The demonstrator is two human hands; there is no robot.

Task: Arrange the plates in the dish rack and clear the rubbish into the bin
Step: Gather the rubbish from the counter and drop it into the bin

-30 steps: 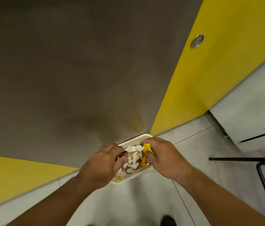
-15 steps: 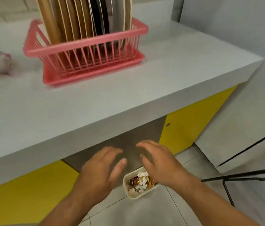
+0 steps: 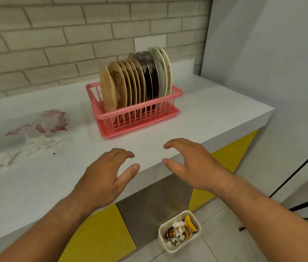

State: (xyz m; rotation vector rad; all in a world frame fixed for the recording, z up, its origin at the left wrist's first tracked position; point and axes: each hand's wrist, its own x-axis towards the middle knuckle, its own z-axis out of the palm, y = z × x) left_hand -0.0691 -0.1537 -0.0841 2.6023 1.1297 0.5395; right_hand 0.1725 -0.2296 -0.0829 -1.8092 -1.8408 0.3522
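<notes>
Plates [image 3: 136, 80]: a row standing on edge inside the dish rack [image 3: 141, 106], with tan ones at its left end, dark ones in the middle and pale ones at its right end.
Dish rack: pink and slatted, standing on the white counter [image 3: 215, 114] close to the brick wall [image 3: 54, 44].
Left hand [image 3: 105, 176]: in front of the dish rack and well apart from it, palm down over the counter. Its fingers are spread and lightly bent, and it holds nothing.
Right hand [image 3: 192, 165]: in front of the dish rack, a little towards its right end, over the counter's front edge. Its fingers are spread wide and it is empty. A gap lies between the two hands. Whether either touches the counter cannot be told.
Bin [image 3: 174, 249]: small and off-white, on the floor well below and in front of the dish rack, beneath both hands.
Rubbish in bin [image 3: 177, 232]: white scraps, an orange-yellow wrapper and brown bits.
Crumpled wrapper [image 3: 52, 120]: red and clear, on the counter left of the dish rack, far from both hands.
White scraps [image 3: 41, 144]: blurred, left of the dish rack and nearer the front.
Cabinet fronts [image 3: 100, 233]: yellow, below the dish rack, flanking a grey panel [image 3: 153, 201].
</notes>
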